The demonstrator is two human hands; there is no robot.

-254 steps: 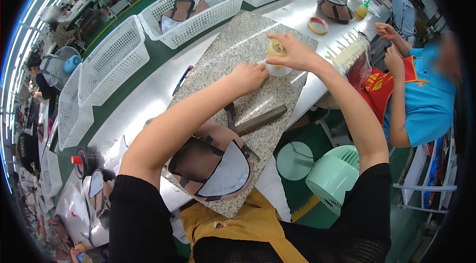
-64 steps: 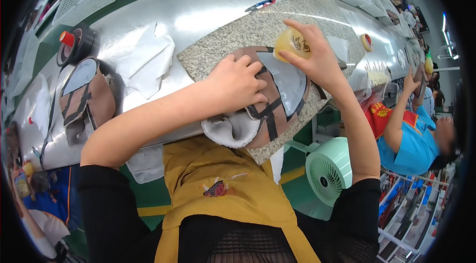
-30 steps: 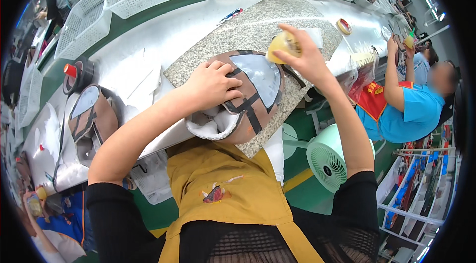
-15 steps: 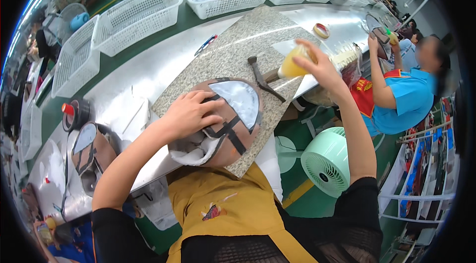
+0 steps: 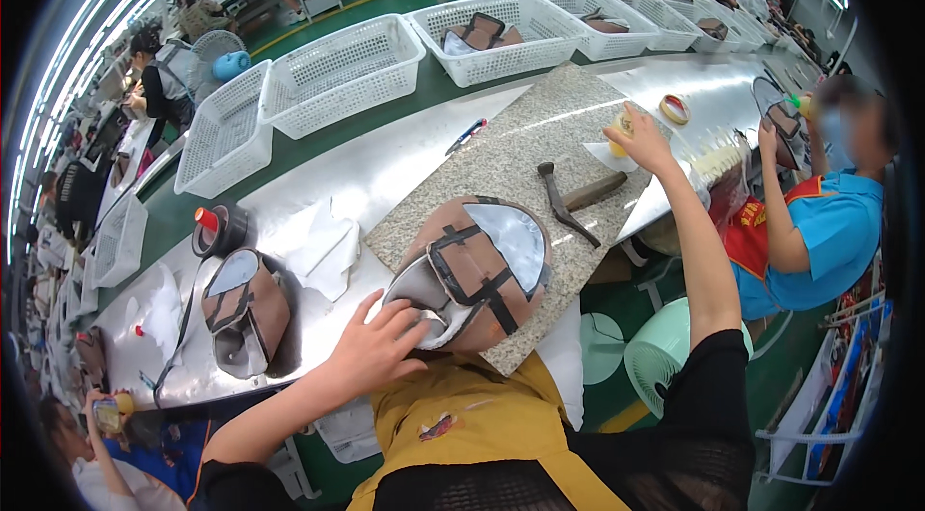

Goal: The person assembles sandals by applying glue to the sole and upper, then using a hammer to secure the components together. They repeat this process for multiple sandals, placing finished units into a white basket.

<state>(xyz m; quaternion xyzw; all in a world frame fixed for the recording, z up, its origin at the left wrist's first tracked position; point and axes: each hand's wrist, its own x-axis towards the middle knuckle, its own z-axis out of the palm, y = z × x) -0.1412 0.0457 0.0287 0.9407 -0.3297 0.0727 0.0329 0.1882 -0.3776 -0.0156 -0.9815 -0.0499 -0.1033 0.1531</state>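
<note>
Left hand (image 5: 379, 338): fingers on brown piece (image 5: 472, 265), tbh can't tell if gripping
Right hand (image 5: 644, 139): fingers wrapped round yellow bottle (image 5: 624, 124)

A brown, black-banded piece (image 5: 472, 265) lies near on the speckled slab (image 5: 511, 150), its opening leftward; a yellow container (image 5: 619, 137) is far right.

The right grip (image 5: 644, 137) hides part of the yellow bottle (image 5: 619, 149), whose marks are too small to read. Whether the fingertips of the left grip (image 5: 376, 342) touch the lining of the brown strapped piece (image 5: 469, 270) is unclear. The right sleeve (image 5: 708, 395) covers part of the mint-green fan (image 5: 650, 366). The left sleeve (image 5: 241, 487) and yellow apron (image 5: 472, 415) run off the lower edge; the blue-shirted co-worker's (image 5: 836, 246) head is blurred.
</note>
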